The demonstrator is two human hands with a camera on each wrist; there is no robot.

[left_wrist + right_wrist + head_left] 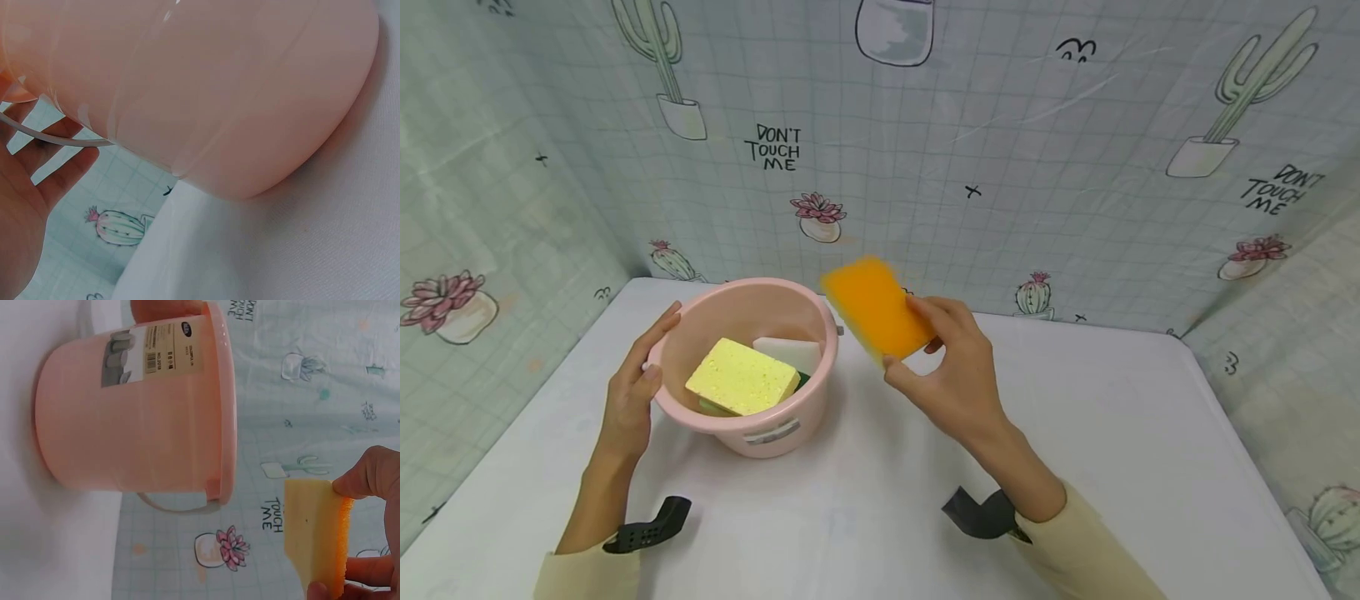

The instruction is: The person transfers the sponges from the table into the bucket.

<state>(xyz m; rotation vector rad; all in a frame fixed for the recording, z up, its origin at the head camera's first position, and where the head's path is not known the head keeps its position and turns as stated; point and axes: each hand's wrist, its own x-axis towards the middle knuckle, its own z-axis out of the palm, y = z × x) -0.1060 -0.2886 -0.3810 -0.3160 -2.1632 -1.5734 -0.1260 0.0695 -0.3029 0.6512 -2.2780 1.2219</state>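
My right hand [955,367] pinches a sponge [880,304] by its near edge, thumb on one side and fingers on the other. The sponge is orange on one face and pale yellow on the other, as the right wrist view shows. It is up in the air, right of a pink bucket [801,421]. At the bucket's left side my left hand [634,392] rests against the rim with its fingers fairly straight, close by the thin handle [69,142]. Inside the bucket, a yellow sponge block [741,377] lies over a white block [790,352]; something dark green is mostly hidden beneath.
The bucket stands at the left of a white table [1075,417], and carries a printed label [153,353]. A curtain [880,167] with a cactus print hangs behind the table and along both sides. Black wrist straps [651,527] are on both forearms.
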